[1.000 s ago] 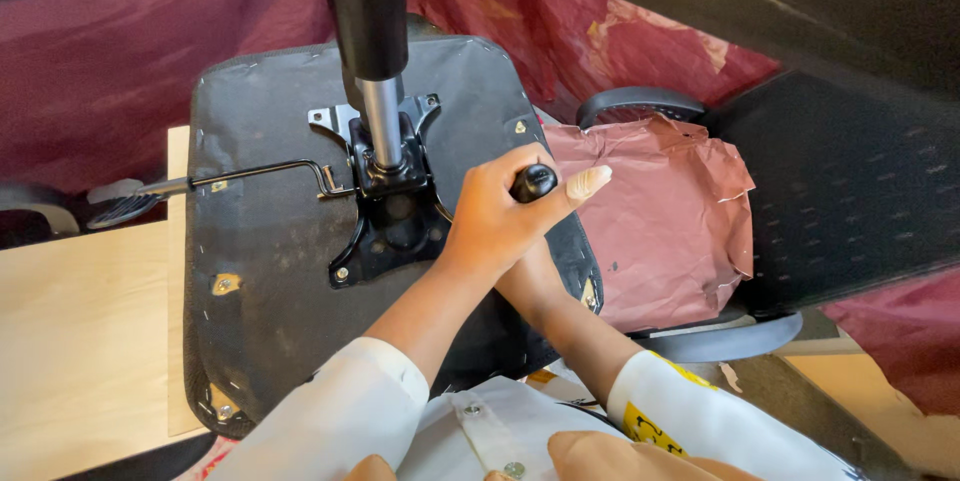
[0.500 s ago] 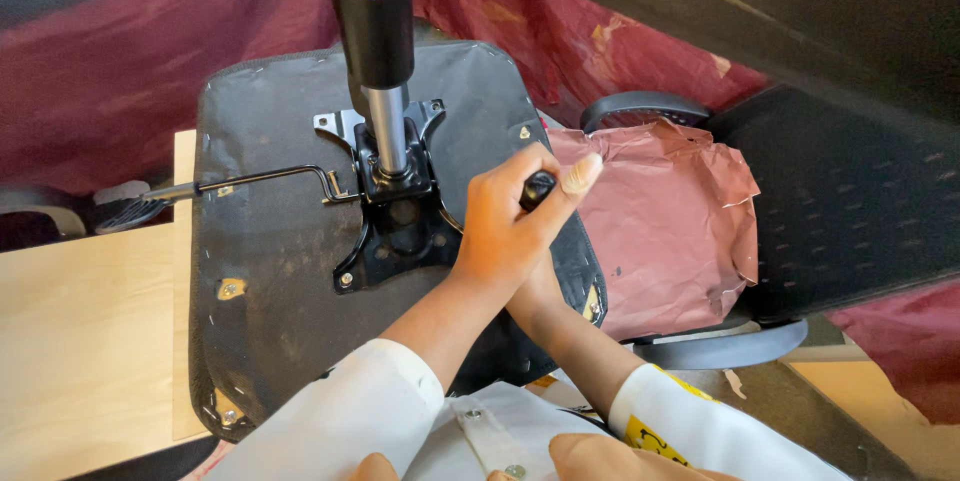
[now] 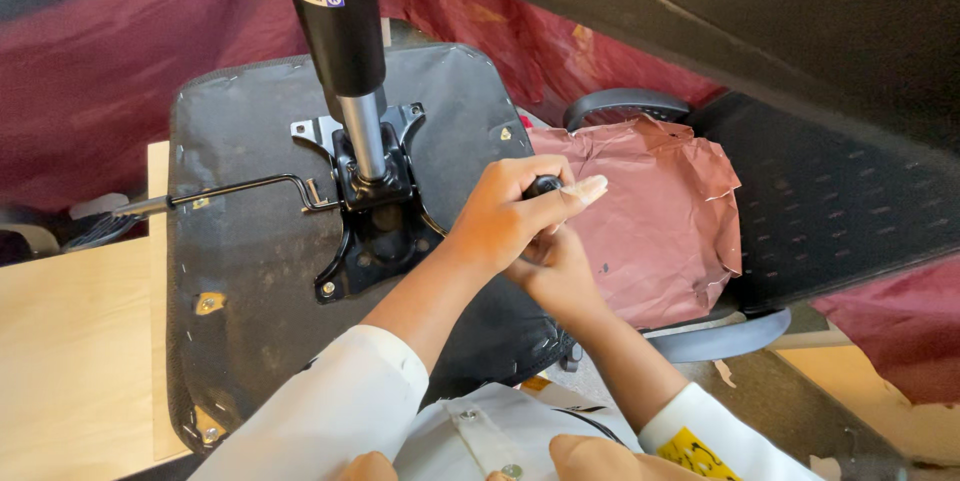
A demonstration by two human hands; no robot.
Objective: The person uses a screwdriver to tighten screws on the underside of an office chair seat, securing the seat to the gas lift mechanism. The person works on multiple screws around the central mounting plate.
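Since a second ago my view has dipped and swung a little, so the upturned chair seat point(image 3: 250, 271) sits slightly lower and further right, while both hands stay on the same spot at its right edge. My left hand point(image 3: 505, 221) is clenched around a small black knob point(image 3: 545, 184) at about three o'clock from the metal tilt mechanism point(image 3: 375, 221), thumb stretched out over the top toward the maroon wrapping paper point(image 3: 660, 226). My right hand point(image 3: 555, 276) sits just beneath it, at six o'clock of the left one, touching it; its fingers are tucked under and I cannot tell what, if anything, they grip. The seat lies underside up on the pale wooden table point(image 3: 70, 361), with the black gas cylinder point(image 3: 335, 11) rising from the mechanism toward twelve o'clock. A thin lever rod point(image 3: 235, 189) runs out from the mechanism toward nine o'clock. Behind the paper, at two o'clock, a black armrest point(image 3: 625, 101) curves beside the mesh backrest point(image 3: 830, 211).
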